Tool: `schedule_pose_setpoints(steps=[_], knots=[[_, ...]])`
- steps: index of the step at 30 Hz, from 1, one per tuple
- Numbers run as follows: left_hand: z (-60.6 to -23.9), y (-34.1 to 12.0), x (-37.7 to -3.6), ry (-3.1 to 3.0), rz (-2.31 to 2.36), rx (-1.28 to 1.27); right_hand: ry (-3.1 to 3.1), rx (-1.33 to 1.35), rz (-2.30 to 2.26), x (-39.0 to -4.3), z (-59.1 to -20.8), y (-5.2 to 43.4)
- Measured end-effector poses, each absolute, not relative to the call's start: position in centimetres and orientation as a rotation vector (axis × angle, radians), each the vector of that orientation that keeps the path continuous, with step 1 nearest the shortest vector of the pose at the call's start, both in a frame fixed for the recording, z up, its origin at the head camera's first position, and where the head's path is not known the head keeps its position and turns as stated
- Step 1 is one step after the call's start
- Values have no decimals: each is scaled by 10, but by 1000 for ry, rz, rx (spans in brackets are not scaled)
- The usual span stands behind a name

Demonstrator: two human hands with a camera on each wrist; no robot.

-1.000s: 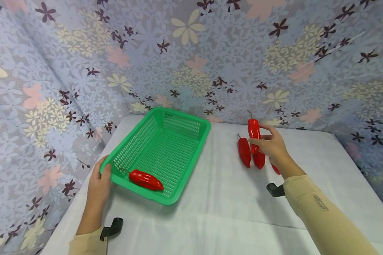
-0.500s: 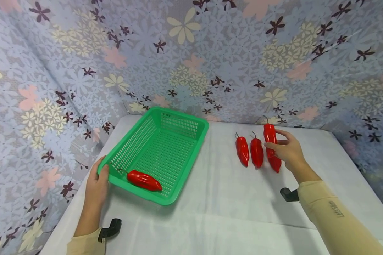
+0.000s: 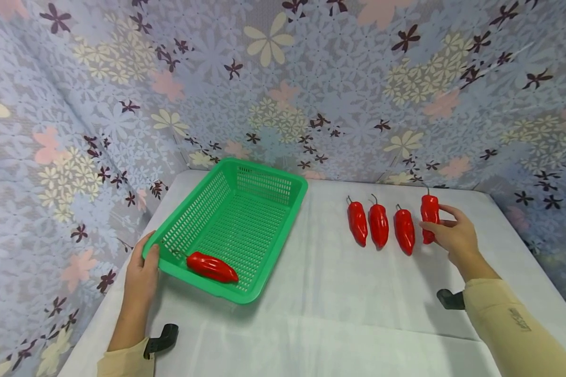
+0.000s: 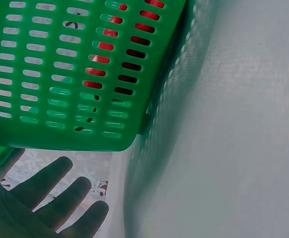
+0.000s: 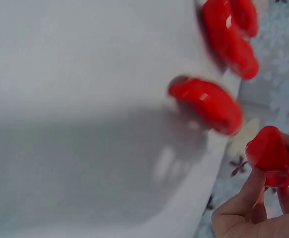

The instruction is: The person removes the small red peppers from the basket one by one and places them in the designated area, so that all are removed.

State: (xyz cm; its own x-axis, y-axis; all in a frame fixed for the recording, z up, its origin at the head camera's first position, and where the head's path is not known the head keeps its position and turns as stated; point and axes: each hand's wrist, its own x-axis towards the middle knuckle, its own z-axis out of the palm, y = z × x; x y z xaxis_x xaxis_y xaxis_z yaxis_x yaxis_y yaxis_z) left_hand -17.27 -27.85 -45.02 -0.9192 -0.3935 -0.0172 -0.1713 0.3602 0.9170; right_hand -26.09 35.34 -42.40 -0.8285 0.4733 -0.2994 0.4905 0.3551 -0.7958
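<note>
— Since a moment ago, what has shifted?

— Rightward goes my right hand (image 3: 453, 234), carrying the red pepper (image 3: 430, 212) from over the row to its three o'clock end, beside the three peppers on the cloth (image 3: 379, 226). Fingers and thumb pinch it mid-body, stem at twelve o'clock.

— How does it handle?

— Glossy, so likely slick; it looks stiff and light. I'd judge the waist the surest hold.

— And the other hand?

— My left hand (image 3: 142, 275) grips the green basket (image 3: 269, 180) at its seven o'clock corner; one pepper in the basket (image 3: 211, 266) lies near it.

— Surroundings?

— White cloth (image 3: 335, 303) on the table, floral curtain (image 3: 287, 89) all round.
</note>
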Motion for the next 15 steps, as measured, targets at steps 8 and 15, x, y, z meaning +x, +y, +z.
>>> schedule_pose_setpoints(steps=[8, 15], knots=[[-448, -281, -179, -2418, -1583, 496, 2525, 1022, -1479, -252, -438, 377], [-443, -285, -186, -2453, -1559, 497, 2527, 1063, -1395, -249, -451, 377]])
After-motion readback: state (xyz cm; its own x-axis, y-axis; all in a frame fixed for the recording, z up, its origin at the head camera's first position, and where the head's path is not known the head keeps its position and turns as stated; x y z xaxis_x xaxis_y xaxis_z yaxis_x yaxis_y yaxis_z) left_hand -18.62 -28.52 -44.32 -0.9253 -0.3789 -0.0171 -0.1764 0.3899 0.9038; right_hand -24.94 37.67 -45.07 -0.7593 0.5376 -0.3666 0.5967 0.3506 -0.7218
